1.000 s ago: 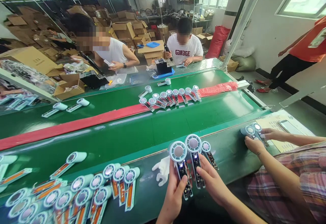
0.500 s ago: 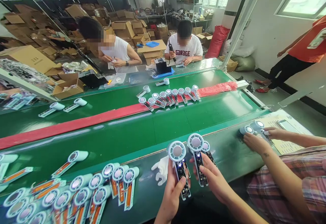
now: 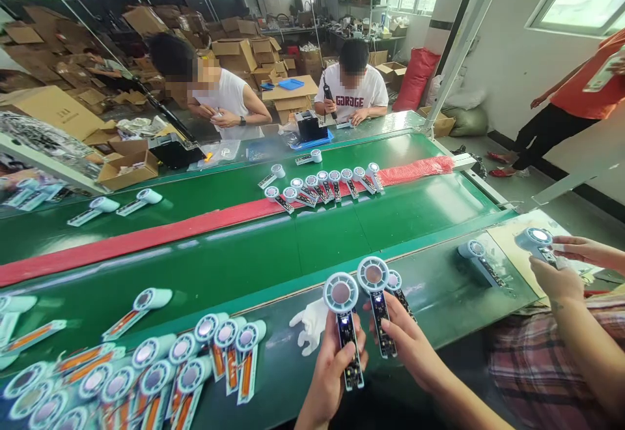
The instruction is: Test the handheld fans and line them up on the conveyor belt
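You are holding two small fan units upright, side by side, over the near edge of the green bench (image 3: 439, 306). Your left hand (image 3: 328, 374) is pinching the bare circuit-board handle of the left fan unit (image 3: 342, 296). The thumb is lying across the board's face, the fingers are curling behind it, and the round white head is standing clear above the grip. Your right hand (image 3: 410, 348) is closing around the board handle of the right fan unit (image 3: 374, 277) the same way, thumb in front. Its head is sitting slightly higher, just beside the other head. A third unit (image 3: 396, 283) is lying on the bench just beyond your right grip, and a white glove (image 3: 310, 326) is lying just left of your left grip.

To my eye you are checking both units at once, so the care lies in where your thumbs are pressing. You are doing best when you are gripping each board by its edges, low on the handle, and resting the thumb pad lightly rather than bearing down on bare components. Both heads are facing you, which is leaving their openings in plain sight. Well to the right of your right grip, a co-worker's hand (image 3: 556, 280) is holding another unit (image 3: 534, 240), so you are wise to be leaving room on that side.
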The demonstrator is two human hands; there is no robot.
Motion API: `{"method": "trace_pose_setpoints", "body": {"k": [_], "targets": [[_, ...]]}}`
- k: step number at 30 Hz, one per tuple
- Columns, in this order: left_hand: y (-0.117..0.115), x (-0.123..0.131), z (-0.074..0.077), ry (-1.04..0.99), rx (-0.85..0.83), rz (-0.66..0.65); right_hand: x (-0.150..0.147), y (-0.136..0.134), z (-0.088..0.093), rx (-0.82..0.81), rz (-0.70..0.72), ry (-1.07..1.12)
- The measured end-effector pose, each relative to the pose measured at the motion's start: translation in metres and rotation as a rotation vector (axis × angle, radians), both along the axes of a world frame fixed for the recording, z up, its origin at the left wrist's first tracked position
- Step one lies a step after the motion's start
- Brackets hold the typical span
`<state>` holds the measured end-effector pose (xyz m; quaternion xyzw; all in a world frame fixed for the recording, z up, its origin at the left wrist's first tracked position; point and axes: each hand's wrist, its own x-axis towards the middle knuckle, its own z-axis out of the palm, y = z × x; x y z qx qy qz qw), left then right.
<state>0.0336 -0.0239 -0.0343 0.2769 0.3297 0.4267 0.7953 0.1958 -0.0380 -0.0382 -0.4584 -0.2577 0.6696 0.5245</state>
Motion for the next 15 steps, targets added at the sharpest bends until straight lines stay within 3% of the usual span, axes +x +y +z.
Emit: {"method": "trace_pose_setpoints", "body": {"k": [4, 15], "targets": [[0.001, 0.0, -0.001, -0.108, 0.047, -0.077, 0.001, -0.002, 0.001, 0.056, 0.012, -0.007], [-0.002, -0.002, 0.002, -0.156, -0.006, -0.087, 0.003, -0.01, 0.01, 0.146, 0.048, -0.04]]}}
